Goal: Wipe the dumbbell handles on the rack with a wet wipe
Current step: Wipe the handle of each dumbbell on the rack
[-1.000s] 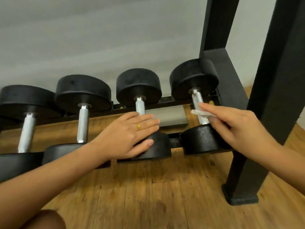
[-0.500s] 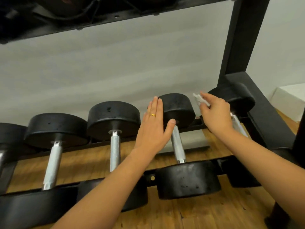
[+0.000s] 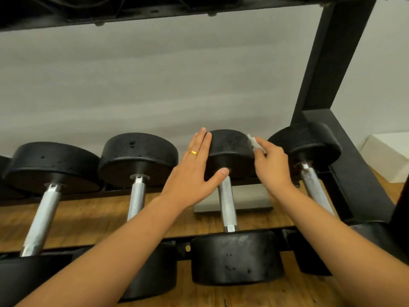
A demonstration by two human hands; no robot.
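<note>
Shifted leftward, the wet wipe [image 3: 252,141] is pinched by the right hand [image 3: 273,165] against the dumbbell head [image 3: 230,149]'s right side; the left hand [image 3: 192,173] is laid flat on its left; the handle [image 3: 226,202] just below seems next.

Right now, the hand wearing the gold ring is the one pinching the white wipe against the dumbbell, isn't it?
Not quite. The head view shows the wipe pinched in the right hand, against the dumbbell. The gold ring is on the left hand, which lies flat and open on the same dumbbell's far weight and holds nothing.
</note>
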